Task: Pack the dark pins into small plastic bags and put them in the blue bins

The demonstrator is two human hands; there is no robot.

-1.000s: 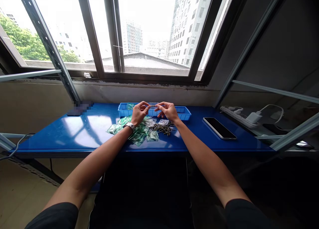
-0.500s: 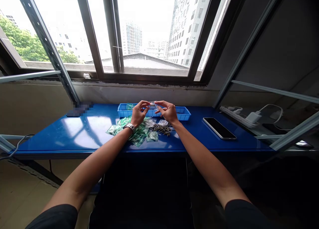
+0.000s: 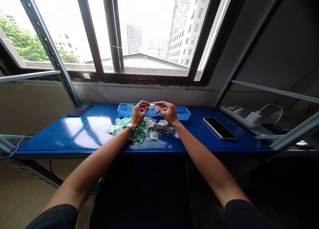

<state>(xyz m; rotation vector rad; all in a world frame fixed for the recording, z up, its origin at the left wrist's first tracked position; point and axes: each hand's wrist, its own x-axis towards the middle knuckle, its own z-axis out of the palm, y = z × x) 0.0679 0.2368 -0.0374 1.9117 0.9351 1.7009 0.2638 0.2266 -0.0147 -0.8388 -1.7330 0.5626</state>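
Between my two hands a small clear plastic bag (image 3: pixel 153 106) is pinched at its two sides, above the blue bins. My left hand (image 3: pixel 139 113), with a metal watch on the wrist, is closed on its left edge. My right hand (image 3: pixel 168 112) grips the right edge between thumb and fingers. What the bag contains is too small to make out. Below the hands lie a heap of green-tinted plastic packets (image 3: pixel 138 136), a pile of dark and brass-coloured screw-like pieces (image 3: pixel 163 129) and some clear bags (image 3: pixel 163 122).
Blue plastic bins (image 3: pixel 184 114) stand at the back of the blue table (image 3: pixel 82 132), with a green packet in the left part. A smartphone (image 3: pixel 219 128) lies to the right. A white charger (image 3: pixel 253 117) and cables rest beyond it, beside metal shelf posts.
The clear bag has shifted slightly between the fingers and looks flatter and more bunched. Both hands and arms stay almost in place.
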